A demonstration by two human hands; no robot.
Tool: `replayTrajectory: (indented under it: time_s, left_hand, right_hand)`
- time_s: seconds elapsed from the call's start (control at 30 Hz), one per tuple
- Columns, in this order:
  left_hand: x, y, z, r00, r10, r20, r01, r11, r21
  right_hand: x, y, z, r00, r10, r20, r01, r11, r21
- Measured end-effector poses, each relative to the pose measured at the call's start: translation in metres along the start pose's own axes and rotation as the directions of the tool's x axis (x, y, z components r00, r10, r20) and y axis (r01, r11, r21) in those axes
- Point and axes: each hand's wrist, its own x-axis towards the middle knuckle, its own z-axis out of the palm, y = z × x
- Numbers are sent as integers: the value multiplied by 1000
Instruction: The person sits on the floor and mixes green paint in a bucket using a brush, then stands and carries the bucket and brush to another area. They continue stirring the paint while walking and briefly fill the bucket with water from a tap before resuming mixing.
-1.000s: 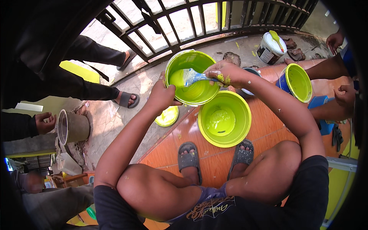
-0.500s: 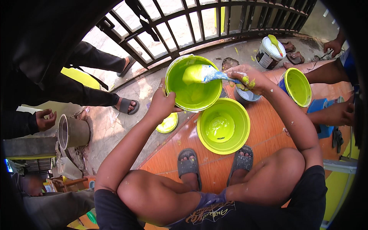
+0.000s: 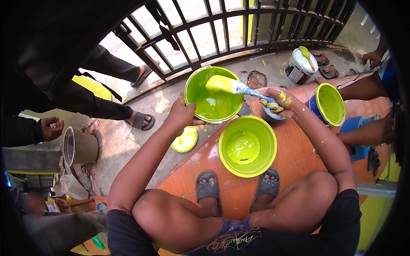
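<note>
Head view: a paint-coated brush (image 3: pixel 241 88) is gripped over a lime bucket (image 3: pixel 195 91) by curled fingers of the right hand (image 3: pixel 282 102); the bucket's rim is pinched between thumb and fingers of the left hand (image 3: pixel 183 114); 1 basin (image 3: pixel 268 149) is set near the edge of the tiled floor (image 3: pixel 294 141)

Bright daylight, washed-out top, dark curved edges
</note>
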Motion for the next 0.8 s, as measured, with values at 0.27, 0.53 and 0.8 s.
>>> replayTrajectory:
  time_s: [0.27, 0.53, 0.8]
  left_hand:
    - [6, -7, -5, 998, -60, 2, 60, 996, -60]
    - [33, -17, -9, 992, -122, -20, 119, 984, -135]
    - [59, -29, -2, 991, -124, -42, 119, 986, -116]
  right_hand:
    - [-40, 11, -28, 999, 15, -40, -20, 991, -130]
    - [-94, 4, -37, 956, 277, -94, -283, 793, -539]
    - [-31, 107, 21, 955, 275, -113, -57, -204, -977]
